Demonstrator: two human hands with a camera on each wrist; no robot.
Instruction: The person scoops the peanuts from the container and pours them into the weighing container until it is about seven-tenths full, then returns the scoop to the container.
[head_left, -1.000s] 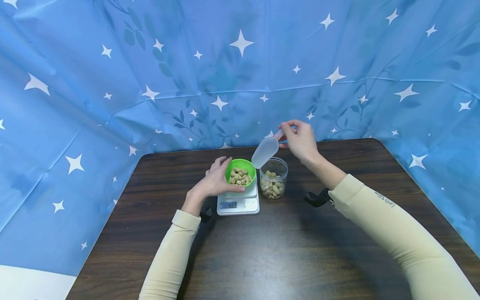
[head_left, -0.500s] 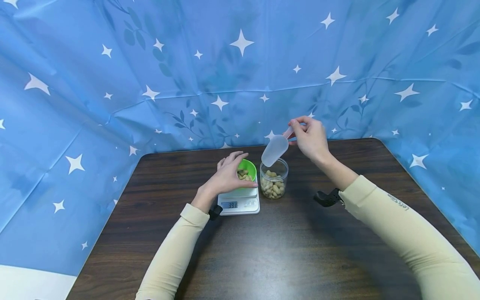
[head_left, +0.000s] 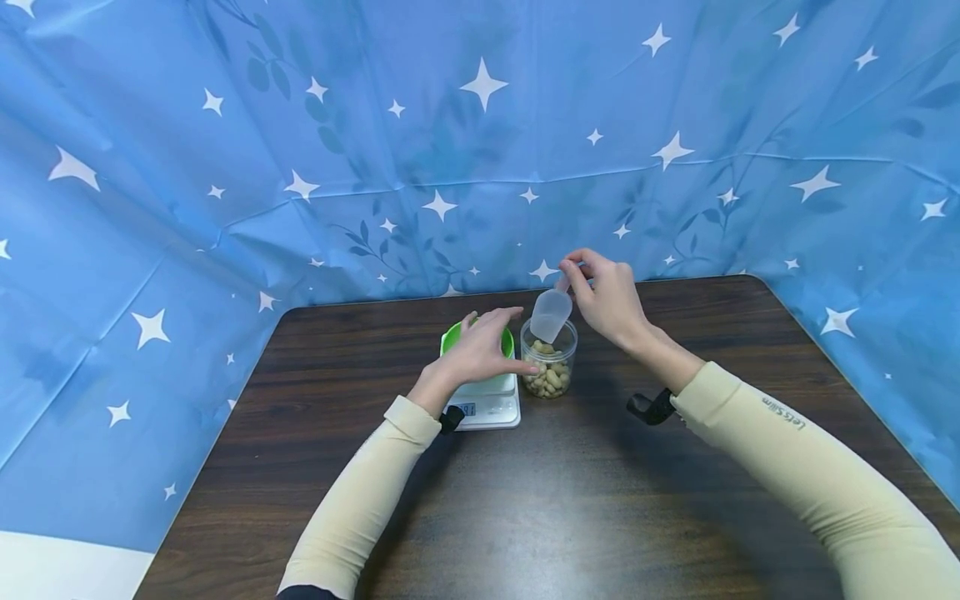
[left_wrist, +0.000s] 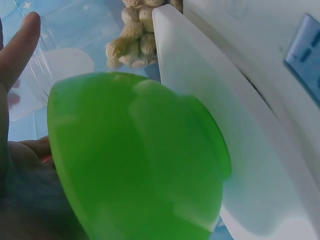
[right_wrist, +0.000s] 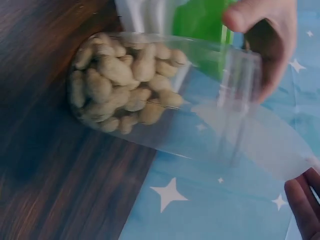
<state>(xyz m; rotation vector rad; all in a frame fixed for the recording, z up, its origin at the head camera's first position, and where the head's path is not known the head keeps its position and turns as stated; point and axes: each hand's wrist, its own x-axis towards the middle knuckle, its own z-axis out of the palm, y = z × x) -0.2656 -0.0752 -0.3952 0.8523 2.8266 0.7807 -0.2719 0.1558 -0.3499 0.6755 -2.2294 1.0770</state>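
Note:
My right hand (head_left: 607, 304) pinches the handle of a translucent white scoop (head_left: 551, 312), its bowl tilted down into the mouth of a clear jar (head_left: 561, 375). Unshelled peanuts (right_wrist: 120, 85) fill the lower part of the jar. My left hand (head_left: 483, 348) reaches across a green bowl (left_wrist: 135, 150), thumb and fingers spread, with the fingertips right at the jar's near side. Behind that hand, the bowl stands on a white digital scale (head_left: 495, 414); its contents are hidden in the head view. The scale's display is partly covered by the left wrist.
Everything stands on a dark wood table (head_left: 510, 517), near its back edge. A blue curtain (head_left: 420, 125) with white stars hangs directly behind. Black straps (head_left: 651, 407) sit at both wrists.
My left hand has let go of the bowl and moved right to the jar. The right hand drew the scoop away from the bowl, then lowered it into the jar mouth.

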